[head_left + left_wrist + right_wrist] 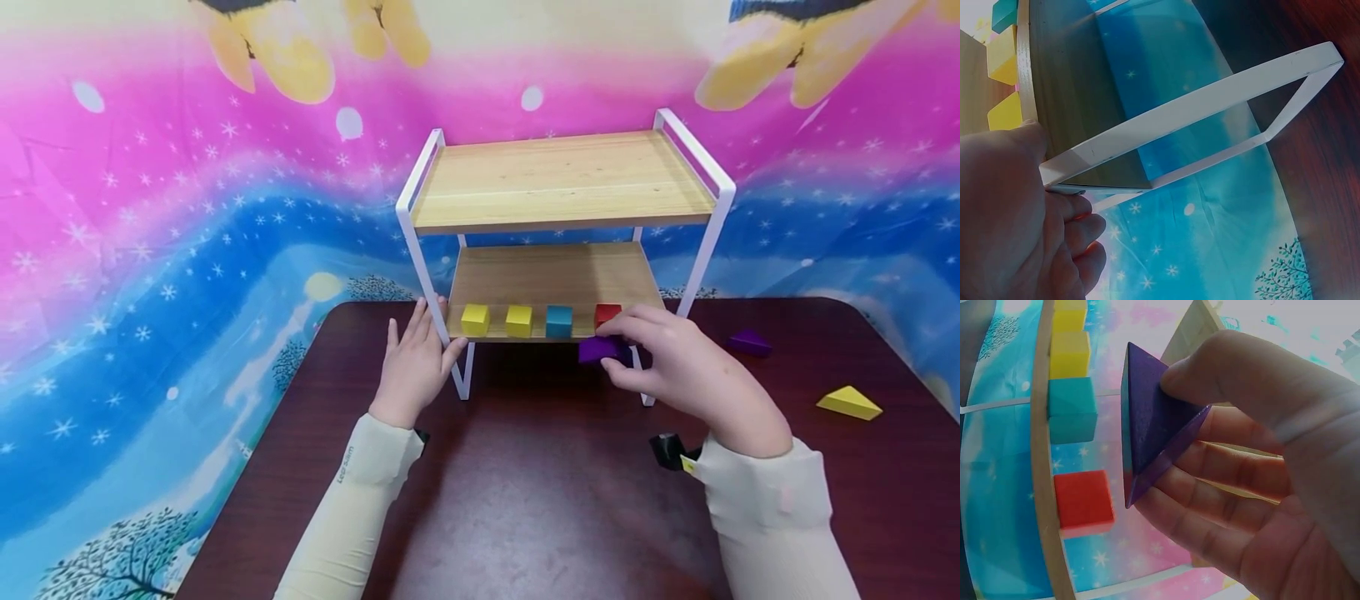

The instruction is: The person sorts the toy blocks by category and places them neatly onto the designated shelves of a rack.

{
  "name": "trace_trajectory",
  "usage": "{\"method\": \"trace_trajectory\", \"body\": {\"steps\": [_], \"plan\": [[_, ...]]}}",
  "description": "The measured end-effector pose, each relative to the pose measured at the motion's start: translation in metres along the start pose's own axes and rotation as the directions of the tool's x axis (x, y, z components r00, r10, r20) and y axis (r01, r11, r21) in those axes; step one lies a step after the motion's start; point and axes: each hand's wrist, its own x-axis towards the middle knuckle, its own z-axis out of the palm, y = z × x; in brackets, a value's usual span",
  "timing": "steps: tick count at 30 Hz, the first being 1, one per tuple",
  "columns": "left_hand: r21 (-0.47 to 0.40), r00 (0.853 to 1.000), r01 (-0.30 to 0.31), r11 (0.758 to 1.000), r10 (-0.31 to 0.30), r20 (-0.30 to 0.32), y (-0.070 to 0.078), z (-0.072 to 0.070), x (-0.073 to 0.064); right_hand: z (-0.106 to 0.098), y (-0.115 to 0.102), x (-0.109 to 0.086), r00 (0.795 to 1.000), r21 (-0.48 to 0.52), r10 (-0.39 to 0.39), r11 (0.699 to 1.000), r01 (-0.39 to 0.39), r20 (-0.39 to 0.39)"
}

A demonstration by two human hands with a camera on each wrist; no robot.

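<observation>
Cream sleeves (768,500) reach across a dark, red-brown tabletop (495,500) with a soft gloss, toward a small two-tier rack (707,258). The right hand (693,371), partly closed, pinches a purple triangular block (1154,412) between thumb and fingers, just off the near edge of the lower shelf (555,275), close by the red cube (1084,501) at the row's right end. A slip looks the likeliest trouble: the block's flat faces taper to points, and an off-centre thumb could twist it loose. Any move farther in could knock the red cube, which sits near the edge. At left, the left hand (412,367), fingers extended, rests against the rack's white upright and holds no block; a hard push there could jolt the frame and set the cubes sliding.

On the tabletop at right lie a yellow wedge (850,402), sharp-cornered, and, farther off, a second purple block (750,342). Along the shelf's near edge, left of the red cube, stand a smooth blue cube (558,322) and two yellow cubes (518,321), spaced apart. The boards show pale wood grain; the white frame bends in rounded corners. Behind hangs a lightly creased backdrop (187,242) printed with snowflakes.
</observation>
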Motion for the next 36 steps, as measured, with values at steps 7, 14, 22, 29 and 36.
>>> {"method": "trace_trajectory", "body": {"steps": [7, 14, 22, 29, 36], "plan": [[-0.001, 1.0, -0.006, 1.0, 0.006, -0.013, 0.001, 0.002, 0.001, -0.006, -0.003, 0.009, 0.996, -0.029, -0.071, 0.997, 0.07, -0.048], [0.005, 1.0, 0.002, 1.0, -0.002, -0.009, 0.002, 0.002, 0.001, -0.012, -0.005, 0.017, 0.994, -0.024, -0.097, 0.995, 0.096, -0.049], [0.001, 1.0, 0.004, 1.0, -0.004, -0.012, 0.001, 0.004, 0.002, -0.019, -0.011, 0.026, 0.992, -0.024, -0.123, 0.992, 0.123, -0.036], [0.006, 1.0, 0.01, 1.0, -0.01, -0.008, 0.001, 0.002, 0.002, -0.024, -0.017, 0.034, 0.984, -0.028, -0.167, 0.986, 0.166, -0.056], [0.0, 1.0, 0.009, 1.0, -0.009, -0.014, -0.001, 0.002, 0.001, -0.029, -0.024, 0.039, 0.984, -0.039, -0.151, 0.988, 0.148, -0.098]]}}
